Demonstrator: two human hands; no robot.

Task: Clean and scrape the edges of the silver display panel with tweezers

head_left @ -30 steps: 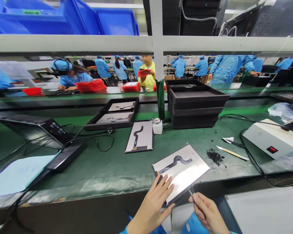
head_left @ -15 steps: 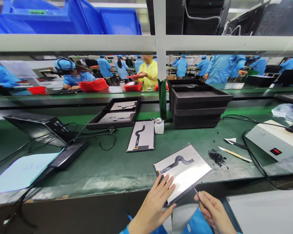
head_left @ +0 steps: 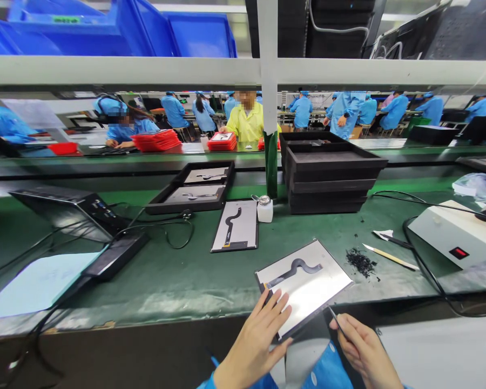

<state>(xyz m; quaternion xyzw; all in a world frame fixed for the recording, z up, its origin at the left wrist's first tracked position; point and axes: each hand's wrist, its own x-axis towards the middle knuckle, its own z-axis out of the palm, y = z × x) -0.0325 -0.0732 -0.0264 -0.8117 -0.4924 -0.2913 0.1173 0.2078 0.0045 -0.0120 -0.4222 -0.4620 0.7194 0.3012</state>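
Observation:
A silver display panel [head_left: 311, 283] with a dark curved flex cable lies tilted at the near edge of the green bench [head_left: 178, 275]. My left hand [head_left: 259, 337] rests flat on the panel's near left corner, fingers spread. My right hand [head_left: 362, 351] is closed on thin tweezers [head_left: 335, 317], whose tip points at the panel's near right edge. A second panel [head_left: 237, 225] lies farther back.
Black trays [head_left: 190, 189] holding panels sit behind it, beside a tall stack of black trays [head_left: 328, 173] and a small white bottle [head_left: 264, 209]. A pile of dark scraps [head_left: 360, 262], a scraper [head_left: 391, 256], a white box [head_left: 456, 235], cables and a dark device [head_left: 73, 213] surround the spot. Other people work beyond.
My right hand with the tweezers has slid rightward and slightly down along the panel's near edge. My left hand stays on the panel.

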